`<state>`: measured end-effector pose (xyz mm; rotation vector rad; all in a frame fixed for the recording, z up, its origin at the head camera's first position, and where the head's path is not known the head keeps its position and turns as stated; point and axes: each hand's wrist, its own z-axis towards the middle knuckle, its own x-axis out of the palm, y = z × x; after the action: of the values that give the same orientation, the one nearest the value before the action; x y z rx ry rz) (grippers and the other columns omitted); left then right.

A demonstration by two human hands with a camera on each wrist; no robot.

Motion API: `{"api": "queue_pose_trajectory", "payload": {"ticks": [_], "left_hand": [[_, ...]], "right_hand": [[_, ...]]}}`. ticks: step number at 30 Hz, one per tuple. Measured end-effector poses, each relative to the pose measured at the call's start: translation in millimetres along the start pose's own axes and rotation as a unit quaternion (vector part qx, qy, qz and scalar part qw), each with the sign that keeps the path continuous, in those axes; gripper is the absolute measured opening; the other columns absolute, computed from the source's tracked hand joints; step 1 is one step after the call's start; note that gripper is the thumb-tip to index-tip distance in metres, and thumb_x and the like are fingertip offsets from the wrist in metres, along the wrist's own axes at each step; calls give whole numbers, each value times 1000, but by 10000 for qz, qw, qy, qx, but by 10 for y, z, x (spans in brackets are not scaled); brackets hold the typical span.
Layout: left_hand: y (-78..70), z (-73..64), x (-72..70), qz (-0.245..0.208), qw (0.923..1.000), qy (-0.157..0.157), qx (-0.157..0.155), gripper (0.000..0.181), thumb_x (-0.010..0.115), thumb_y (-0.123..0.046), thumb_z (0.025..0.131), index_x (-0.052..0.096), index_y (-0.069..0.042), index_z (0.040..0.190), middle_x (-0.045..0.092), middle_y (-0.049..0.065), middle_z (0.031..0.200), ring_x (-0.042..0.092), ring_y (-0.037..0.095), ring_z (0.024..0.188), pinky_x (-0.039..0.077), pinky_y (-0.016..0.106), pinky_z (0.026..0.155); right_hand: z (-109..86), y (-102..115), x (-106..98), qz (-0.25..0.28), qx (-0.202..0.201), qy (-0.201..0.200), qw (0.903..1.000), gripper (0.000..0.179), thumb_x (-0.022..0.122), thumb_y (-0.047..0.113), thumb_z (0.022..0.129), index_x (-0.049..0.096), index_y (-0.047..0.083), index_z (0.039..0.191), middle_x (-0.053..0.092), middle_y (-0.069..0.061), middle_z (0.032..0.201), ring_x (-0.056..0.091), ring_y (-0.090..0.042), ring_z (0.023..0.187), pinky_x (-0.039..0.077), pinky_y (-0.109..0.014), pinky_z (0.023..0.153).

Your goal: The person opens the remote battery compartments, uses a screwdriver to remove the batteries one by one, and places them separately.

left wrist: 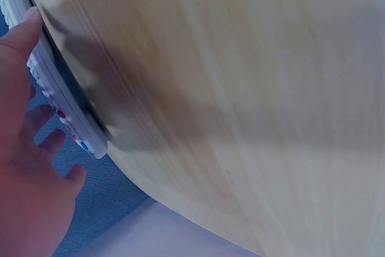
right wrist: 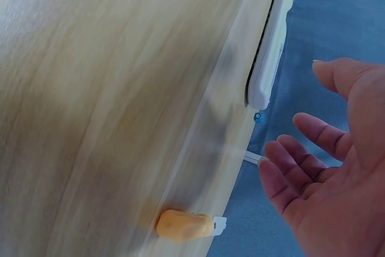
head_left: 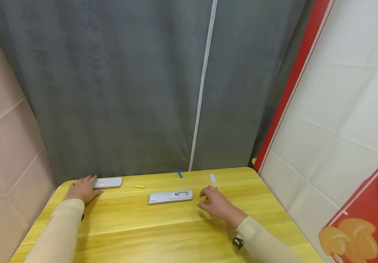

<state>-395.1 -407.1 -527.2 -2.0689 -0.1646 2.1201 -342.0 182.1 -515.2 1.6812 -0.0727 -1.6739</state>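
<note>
In the head view my left hand (head_left: 83, 189) rests at the left end of a white remote control (head_left: 108, 182) lying button side up. Its thumb touches the remote's side in the left wrist view, and the other fingers spread loosely. A second remote control (head_left: 166, 197) lies back side up in the middle of the table, its battery compartment uncovered at the right end. Just right of that remote, my right hand (head_left: 220, 204) hovers over the table with relaxed, slightly bent fingers. Nothing is held in it.
A yellow battery (head_left: 139, 186) lies between the remotes and a blue battery (head_left: 180, 174) near the back edge. The white battery cover (head_left: 212, 178) is behind the right hand. A small orange object (right wrist: 183, 226) appears below that hand. A grey curtain (head_left: 126, 91) hangs behind the table.
</note>
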Motion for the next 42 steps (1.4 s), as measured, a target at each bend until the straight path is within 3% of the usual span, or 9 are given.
{"api": "queue_pose_trajectory", "payload": {"ticks": [8, 15, 23, 27, 30, 34, 38, 42], "left_hand": [[54, -34, 15, 11, 10000, -1, 46, 85, 77, -46, 102, 48, 14, 155, 45, 43, 153, 38, 66, 142, 31, 86, 110], [100, -98, -21, -125, 9998, -136, 86, 76, 80, -43, 101, 56, 15, 144, 52, 42, 141, 47, 66, 129, 37, 85, 101], [178, -108, 51, -336, 9994, 96, 70, 77, 74, -51, 104, 55, 8, 149, 44, 43, 146, 46, 72, 125, 41, 85, 93], [222, -103, 91, -363, 9991, 30, 227, 77, 74, -56, 103, 60, 7, 146, 48, 45, 147, 50, 70, 125, 45, 82, 93], [251, -108, 135, -402, 9986, -56, 339, 77, 74, -61, 101, 66, 5, 140, 59, 41, 140, 59, 64, 122, 49, 77, 93], [248, -100, 163, -434, 9982, -143, 382, 73, 73, -66, 100, 71, 1, 128, 72, 28, 123, 71, 45, 103, 55, 67, 87], [215, -98, 148, -397, 9982, -242, 382, 62, 71, -66, 100, 70, -6, 118, 74, 15, 106, 65, 28, 82, 55, 56, 73], [160, -123, 138, -385, 9976, -376, 439, 59, 73, -64, 99, 70, -8, 116, 74, 11, 102, 61, 23, 76, 53, 51, 68]], "right_hand": [[-27, -9, -13, 100, 42, 37, 9999, 34, 78, 29, 107, 68, 2, 126, 62, -13, 121, 67, -34, 113, 59, -48, 94], [-15, -29, 5, 9, 29, 52, 10000, 32, 78, 29, 107, 69, 2, 122, 62, -10, 118, 67, -28, 110, 60, -44, 93], [0, -54, 8, -70, 39, 64, 9999, 33, 78, 33, 106, 70, 4, 120, 61, -7, 116, 65, -23, 107, 59, -42, 91], [13, -54, 9, -77, 61, 50, 9999, 34, 78, 34, 106, 70, 5, 120, 60, -6, 116, 64, -22, 107, 59, -40, 91], [20, -52, 19, -94, 23, 50, 9999, 33, 78, 35, 106, 70, 5, 118, 60, -5, 115, 64, -21, 106, 58, -39, 90], [21, -42, 27, -140, -69, 50, 9999, 31, 79, 35, 106, 71, 7, 115, 59, -2, 113, 64, -19, 105, 58, -38, 89], [36, -37, 47, -175, -115, 23, 9998, 30, 79, 35, 105, 71, 7, 114, 58, 0, 112, 63, -16, 102, 58, -38, 88], [62, -42, 66, -200, -106, 22, 9997, 29, 79, 33, 106, 71, 7, 115, 58, 0, 112, 61, -14, 99, 58, -36, 87]]}}
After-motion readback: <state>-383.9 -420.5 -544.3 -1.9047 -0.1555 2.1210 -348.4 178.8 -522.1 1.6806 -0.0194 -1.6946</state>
